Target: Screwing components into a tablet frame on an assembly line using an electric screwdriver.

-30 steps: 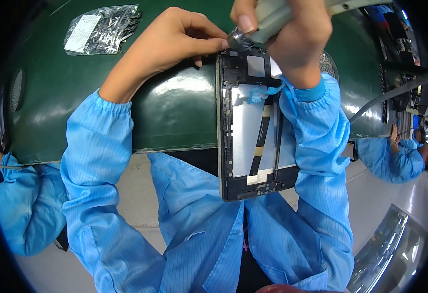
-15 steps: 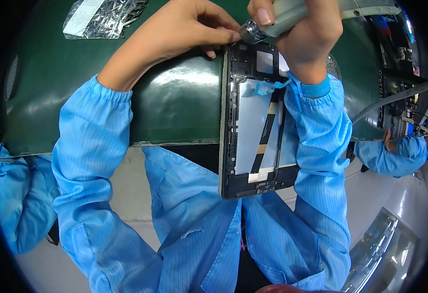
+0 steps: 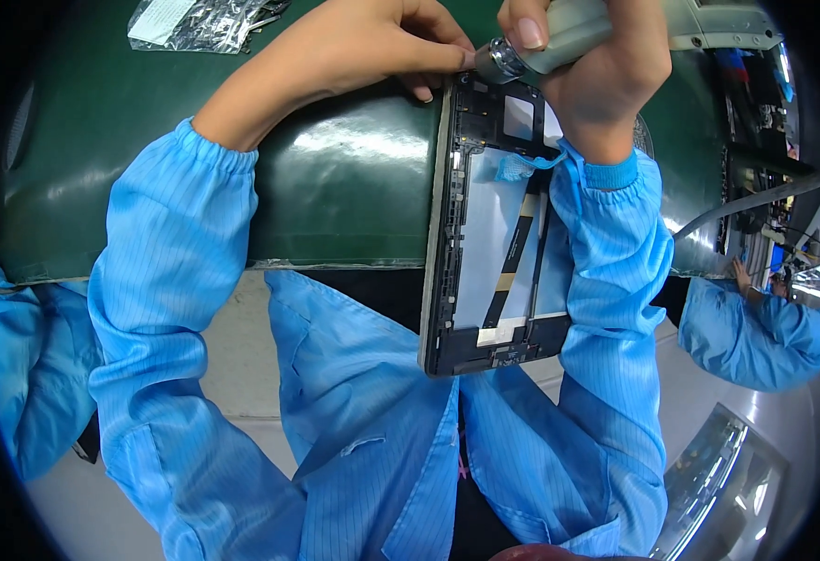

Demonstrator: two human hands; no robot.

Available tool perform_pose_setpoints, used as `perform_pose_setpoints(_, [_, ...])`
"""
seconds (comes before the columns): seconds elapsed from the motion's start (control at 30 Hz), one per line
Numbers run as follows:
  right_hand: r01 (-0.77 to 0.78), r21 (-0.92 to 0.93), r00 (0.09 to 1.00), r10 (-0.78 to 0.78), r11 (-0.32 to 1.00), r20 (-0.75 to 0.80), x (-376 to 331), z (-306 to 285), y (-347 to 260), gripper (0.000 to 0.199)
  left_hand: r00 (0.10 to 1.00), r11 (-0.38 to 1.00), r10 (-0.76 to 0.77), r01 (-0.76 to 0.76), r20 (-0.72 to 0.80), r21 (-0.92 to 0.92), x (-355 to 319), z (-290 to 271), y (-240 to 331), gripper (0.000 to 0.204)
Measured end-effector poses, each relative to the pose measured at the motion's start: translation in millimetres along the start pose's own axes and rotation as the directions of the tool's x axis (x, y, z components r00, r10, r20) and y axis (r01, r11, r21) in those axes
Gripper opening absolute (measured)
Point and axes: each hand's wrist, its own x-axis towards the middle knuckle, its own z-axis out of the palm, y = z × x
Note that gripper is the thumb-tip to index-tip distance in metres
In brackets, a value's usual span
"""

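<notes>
An opened tablet [image 3: 499, 280] lies partly on the green table and juts over its near edge, its black frame and silvery inner plate facing up. My right hand [image 3: 606, 79] is wrapped round a pale grey electric screwdriver [image 3: 573, 37]. The chrome nose [image 3: 501, 58] of this tool meets the tablet's far left corner. Thumb and fingers of my left hand [image 3: 400, 42] come together beside the nose at that corner; whatever they pinch is hidden. A blue strap [image 3: 527, 166] hangs from my right wrist over the tablet.
A clear plastic bag of small metal parts [image 3: 209, 23] with a white label lies on the green table [image 3: 354, 201] at the far left. A grey cable [image 3: 756, 198] crosses at the right. Blue-sleeved people sit on the left [image 3: 40, 374] and right [image 3: 756, 332].
The tablet's far end, both hands and the screwdriver sit slightly farther right in the picture. The bag appears higher up. The tool's nose stays at the same corner.
</notes>
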Motion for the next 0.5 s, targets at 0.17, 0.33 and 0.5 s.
perform_pose_setpoints(0.17, [0.004, 0.005, 1.0, -0.004, 1.0, -0.011, 0.5, 5.9, 0.7, 0.028, 1.0, 1.0, 0.01, -0.01, 0.006, -0.016, -1.3, -3.5, -2.1, 0.024])
perform_pose_setpoints(0.33, [-0.002, 0.012, 1.0, 0.001, 1.0, 0.005, -1.7, 7.6, -0.5, 0.027, 1.0, 1.0, 0.012, -0.012, 0.004, 0.006, -3.2, -3.5, -1.8, 0.023])
perform_pose_setpoints(0.5, [0.013, 0.028, 1.0, -0.013, 1.0, 0.01, -0.4, 1.8, 6.3, 0.027, 0.999, 0.999, 0.025, -0.026, 0.021, 0.019, -1.0, -1.7, -3.7, 0.023])
